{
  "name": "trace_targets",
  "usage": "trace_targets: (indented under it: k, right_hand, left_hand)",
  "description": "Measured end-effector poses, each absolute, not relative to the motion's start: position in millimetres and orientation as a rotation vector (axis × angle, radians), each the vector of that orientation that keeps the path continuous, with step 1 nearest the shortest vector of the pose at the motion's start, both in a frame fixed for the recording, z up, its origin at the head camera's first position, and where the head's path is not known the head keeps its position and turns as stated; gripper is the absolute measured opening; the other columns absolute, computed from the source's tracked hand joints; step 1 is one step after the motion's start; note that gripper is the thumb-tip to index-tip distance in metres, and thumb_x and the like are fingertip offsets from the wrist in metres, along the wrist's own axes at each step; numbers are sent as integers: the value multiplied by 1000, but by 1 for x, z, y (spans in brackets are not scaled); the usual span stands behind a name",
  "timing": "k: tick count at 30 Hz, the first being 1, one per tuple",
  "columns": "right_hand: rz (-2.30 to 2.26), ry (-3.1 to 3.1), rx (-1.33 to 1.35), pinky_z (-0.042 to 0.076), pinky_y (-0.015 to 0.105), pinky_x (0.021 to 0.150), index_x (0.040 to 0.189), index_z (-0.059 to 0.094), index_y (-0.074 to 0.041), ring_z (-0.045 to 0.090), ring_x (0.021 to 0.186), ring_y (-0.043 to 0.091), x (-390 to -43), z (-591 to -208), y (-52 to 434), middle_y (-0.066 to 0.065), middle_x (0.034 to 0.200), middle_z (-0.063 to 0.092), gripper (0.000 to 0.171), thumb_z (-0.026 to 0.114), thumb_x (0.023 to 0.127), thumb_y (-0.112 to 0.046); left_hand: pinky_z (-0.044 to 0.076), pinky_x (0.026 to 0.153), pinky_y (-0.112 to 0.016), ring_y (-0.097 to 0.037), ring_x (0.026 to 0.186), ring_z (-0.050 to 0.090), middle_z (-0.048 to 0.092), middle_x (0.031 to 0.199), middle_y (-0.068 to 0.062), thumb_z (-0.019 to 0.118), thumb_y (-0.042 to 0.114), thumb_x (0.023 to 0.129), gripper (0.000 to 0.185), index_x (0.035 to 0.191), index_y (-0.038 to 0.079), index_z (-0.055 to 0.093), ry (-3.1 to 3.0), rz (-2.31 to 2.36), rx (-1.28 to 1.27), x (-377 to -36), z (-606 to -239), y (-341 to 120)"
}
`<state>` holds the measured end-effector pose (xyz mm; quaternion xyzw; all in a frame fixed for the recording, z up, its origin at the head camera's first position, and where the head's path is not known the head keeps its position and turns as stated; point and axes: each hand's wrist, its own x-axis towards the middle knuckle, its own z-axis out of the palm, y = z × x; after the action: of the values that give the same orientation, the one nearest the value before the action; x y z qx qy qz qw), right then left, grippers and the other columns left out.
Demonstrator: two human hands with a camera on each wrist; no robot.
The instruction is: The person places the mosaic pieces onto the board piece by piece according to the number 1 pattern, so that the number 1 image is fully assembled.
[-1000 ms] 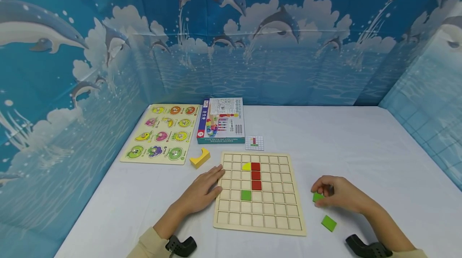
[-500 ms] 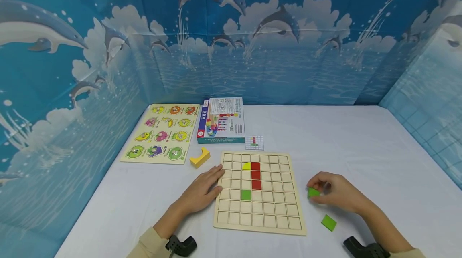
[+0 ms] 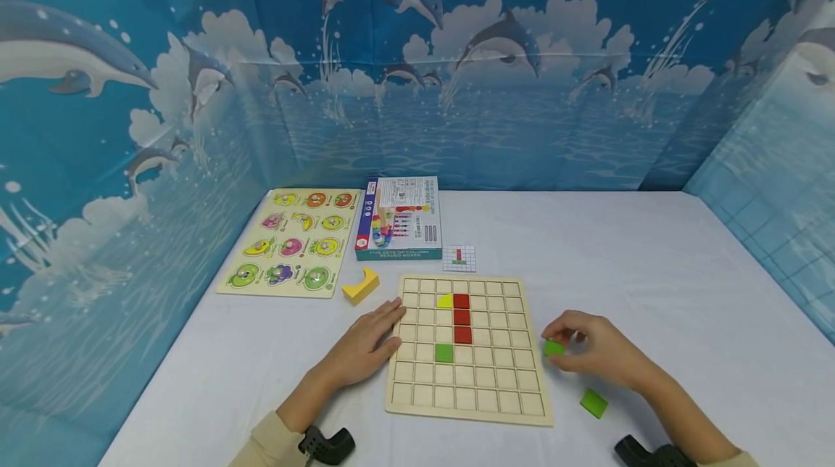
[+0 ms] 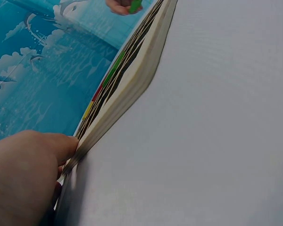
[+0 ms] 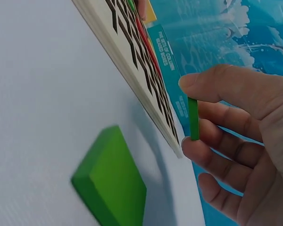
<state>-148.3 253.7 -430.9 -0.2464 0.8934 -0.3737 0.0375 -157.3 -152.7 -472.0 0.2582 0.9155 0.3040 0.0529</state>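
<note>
Between thumb and fingers my right hand (image 3: pixel 596 347) pinches a green square tile (image 5: pixel 193 118), just off the right edge of the wooden grid board (image 3: pixel 496 398). A second green tile (image 3: pixel 593 403) lies on the table below that hand. My left hand (image 3: pixel 362 346) rests against the board's left edge, its fingertips touching the rim. On the board sit a yellow piece (image 3: pixel 445 301), a column of red squares (image 3: pixel 462 317) and a green square (image 3: pixel 444 353), down and left of the lowest red one.
Behind the board lies a small pattern card (image 3: pixel 459 258), with a box (image 3: pixel 399 219) beyond it. A fruit picture board (image 3: pixel 290 242) is at the back left. A yellow arched block (image 3: pixel 361 286) lies near the left hand. Dolphin-print curtains (image 3: pixel 417 126) surround the white table.
My right hand has moved left with the green tile, closer to the board's right edge. The left hand and the pieces on the board stay put.
</note>
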Motion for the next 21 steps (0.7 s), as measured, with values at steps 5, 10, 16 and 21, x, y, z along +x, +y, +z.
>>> trace_targets:
  k: [5, 10, 16, 21]
  right_hand:
    - [-1175, 2727, -851, 46, 28, 67, 99, 69, -16, 54, 78, 7, -147, -432, 246, -12, 90, 61, 24, 82, 79, -21]
    - [-1177, 2724, -906, 47, 27, 67, 98, 69, -16, 54, 78, 7, -147, -432, 238, -13, 90, 61, 24, 82, 79, -18]
    - [-1181, 2756, -932, 48, 28, 67, 97, 69, -16, 54, 79, 7, -148, -431, 227, -14, 91, 62, 26, 84, 76, -14]
    - [-1200, 2745, -957, 48, 28, 68, 99, 69, -16, 55, 80, 8, -149, -428, 220, -13, 91, 62, 27, 84, 76, -14]
  left_hand:
    - [20, 117, -46, -17, 146, 19, 25, 160, -1, 46, 35, 103, 55, 152, 12, 35, 2784, 930, 796, -157, -473, -153]
    - [20, 117, -45, -17, 146, 19, 25, 160, -1, 45, 35, 103, 55, 152, 12, 35, 2787, 921, 805, -158, -473, -153]
    - [20, 117, -46, -17, 146, 19, 25, 160, -1, 46, 34, 103, 55, 152, 12, 35, 2788, 925, 814, -158, -473, -154]
    - [19, 117, -45, -17, 146, 19, 25, 160, -1, 46, 34, 103, 55, 152, 12, 35, 2788, 924, 812, -158, -473, -154]
